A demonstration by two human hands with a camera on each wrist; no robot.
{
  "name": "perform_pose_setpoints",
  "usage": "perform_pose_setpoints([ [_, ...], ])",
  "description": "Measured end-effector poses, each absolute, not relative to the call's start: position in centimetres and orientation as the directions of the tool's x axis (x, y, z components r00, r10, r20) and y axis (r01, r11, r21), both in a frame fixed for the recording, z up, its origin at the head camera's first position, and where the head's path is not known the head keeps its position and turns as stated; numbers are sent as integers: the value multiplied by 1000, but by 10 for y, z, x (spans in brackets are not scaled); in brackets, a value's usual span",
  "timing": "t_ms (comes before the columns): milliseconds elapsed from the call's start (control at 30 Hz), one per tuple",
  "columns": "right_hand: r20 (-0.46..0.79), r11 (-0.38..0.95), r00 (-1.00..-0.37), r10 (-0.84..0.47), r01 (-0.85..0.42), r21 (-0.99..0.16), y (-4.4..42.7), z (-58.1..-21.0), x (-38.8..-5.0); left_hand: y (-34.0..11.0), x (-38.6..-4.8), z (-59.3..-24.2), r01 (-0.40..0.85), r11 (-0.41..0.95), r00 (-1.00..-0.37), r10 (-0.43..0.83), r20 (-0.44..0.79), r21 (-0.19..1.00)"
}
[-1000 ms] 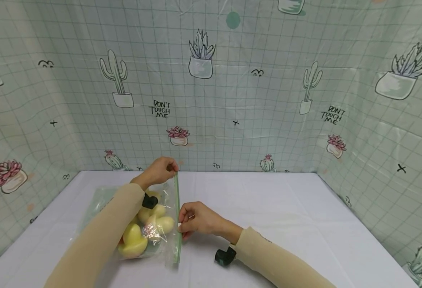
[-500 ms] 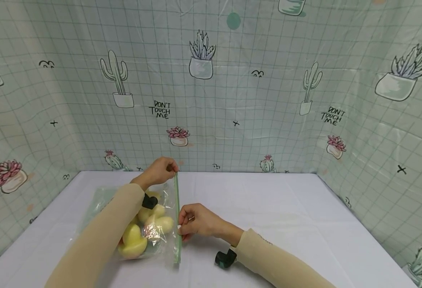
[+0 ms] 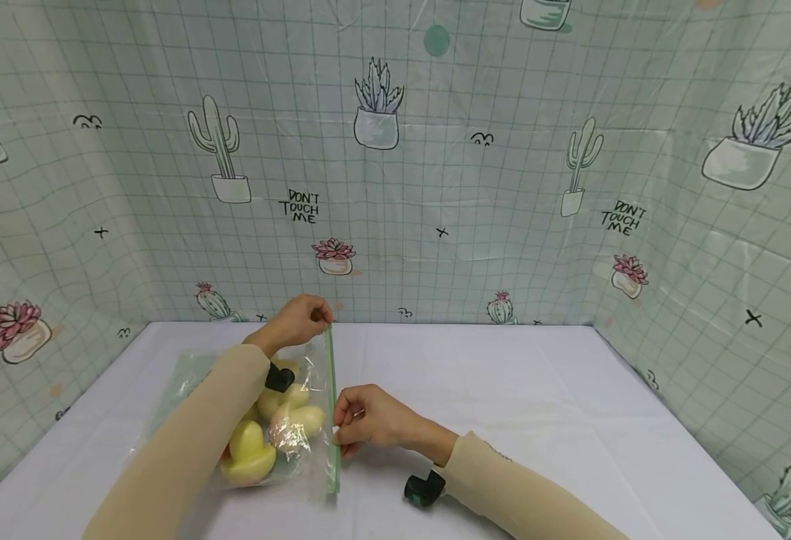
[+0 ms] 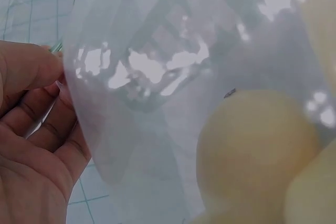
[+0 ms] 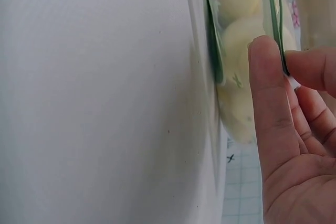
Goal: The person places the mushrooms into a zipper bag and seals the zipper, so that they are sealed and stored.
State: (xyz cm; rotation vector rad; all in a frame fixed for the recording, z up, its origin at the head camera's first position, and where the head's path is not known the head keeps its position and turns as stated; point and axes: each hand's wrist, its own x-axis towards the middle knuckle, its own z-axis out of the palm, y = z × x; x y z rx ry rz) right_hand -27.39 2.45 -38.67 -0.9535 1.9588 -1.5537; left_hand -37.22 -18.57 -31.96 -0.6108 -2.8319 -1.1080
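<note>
A clear zip bag (image 3: 189,369) lies on the left half of the table, its green zip strip (image 3: 331,375) running away from me along its right side. Several yellow, rounded fruits (image 3: 248,450) show through the plastic; their exact kind is unclear. My left hand (image 3: 301,319) pinches the far end of the strip between thumb and fingers. Partway along it, towards the near end, my right hand (image 3: 376,416) grips the strip between thumb and forefinger. A small white bit shows at those fingertips. In the right wrist view, the green strip (image 5: 273,3) runs between thumb and forefinger.
A white cloth covers the table (image 3: 503,405). Behind and at both sides hangs a gridded curtain (image 3: 435,187) printed with potted plants. My left sleeve (image 3: 179,442) passes over part of the bag. Each wrist carries a small black camera (image 3: 425,489).
My right hand has slid slightly towards me along the green zip strip. My left hand keeps its pinch at the far end, almost unmoved. The bag's contents lie as before.
</note>
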Motion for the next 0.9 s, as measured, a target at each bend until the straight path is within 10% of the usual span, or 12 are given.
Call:
perform_pose_setpoints([
  [900, 50, 110, -632, -773, -212, -971, 27, -384, -266, -188, -371, -318, 372, 664, -924, 333, 189, 648],
])
